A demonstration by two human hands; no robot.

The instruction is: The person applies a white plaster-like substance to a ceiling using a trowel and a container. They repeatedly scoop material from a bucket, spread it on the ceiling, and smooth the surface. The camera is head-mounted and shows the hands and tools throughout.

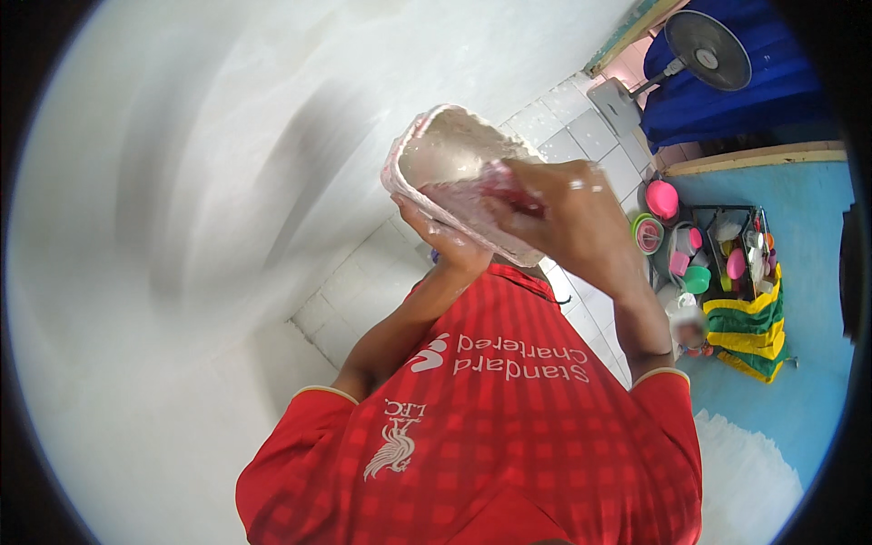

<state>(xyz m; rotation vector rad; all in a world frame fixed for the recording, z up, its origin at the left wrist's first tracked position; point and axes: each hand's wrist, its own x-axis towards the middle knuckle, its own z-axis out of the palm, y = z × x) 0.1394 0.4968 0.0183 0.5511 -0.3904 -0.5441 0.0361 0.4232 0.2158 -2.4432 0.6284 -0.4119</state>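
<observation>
Item: plaster-caked pink rectangular plastic tub (454, 173), tilted, long axis running 10 to 4 o'clock. Left hand (454, 247) cups it from beneath at 6 o'clock; right hand (559, 213) clamped over its 4 o'clock rim, nearer the opening.

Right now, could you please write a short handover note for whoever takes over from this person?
Left hand: under the rectangular container, holding it up tilted in front of the chest.
Right hand: at the container's near edge, gripping a red-handled tool against the white paste; the tool's end is hidden.
Done: white paste coats the container's inside, and specks are on the right hand.
Left: much paste is inside the container.
Around: white wall, tiled floor, a rack of coloured dishes to the right.
</observation>
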